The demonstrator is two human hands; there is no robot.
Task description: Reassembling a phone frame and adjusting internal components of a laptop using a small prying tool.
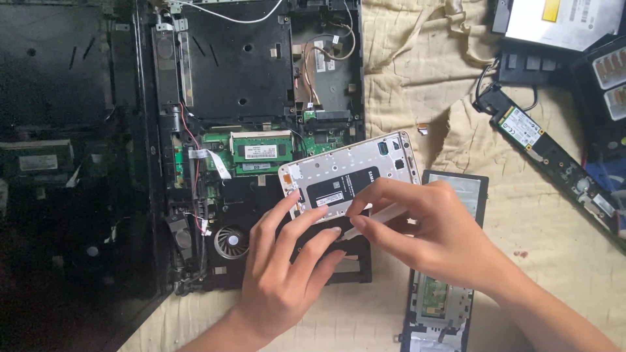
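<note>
Head view looks straight down on a cream cloth (404,72) spread as the work surface, with an opened black laptop chassis (254,130) lying over its left part. A white phone frame (349,175), back cover off, rests tilted on the chassis near its lower right corner, above the round cooling fan (231,242). The left hand (283,267) lies on the phone's lower left edge, its fingers spread apart and pressing flat to steady it, gripping nothing. The right hand (433,228) has thumb and forefinger pinched together on a thin white plastic pry tool (375,220), whose tip seems to meet the phone's lower edge just beside the black battery (342,188).

To do this prying well, I judge the tool should stay shallow and nearly flat against the frame, worked along the seam with light pressure, while the left fingers hold the phone down so it cannot slide over the uneven chassis beneath. Levering hard near the battery could bend or puncture it.

Much is unclear. The tool's tip is hidden under the right fingers, so whether it is in a seam or only resting on the surface cannot be told. The left of the picture is dark, and the panel (59,163) there is barely readable. A second black part (447,261) is partly covered by the right wrist, and the drive (564,19) at the cloth's far right corner is cut off.
</note>
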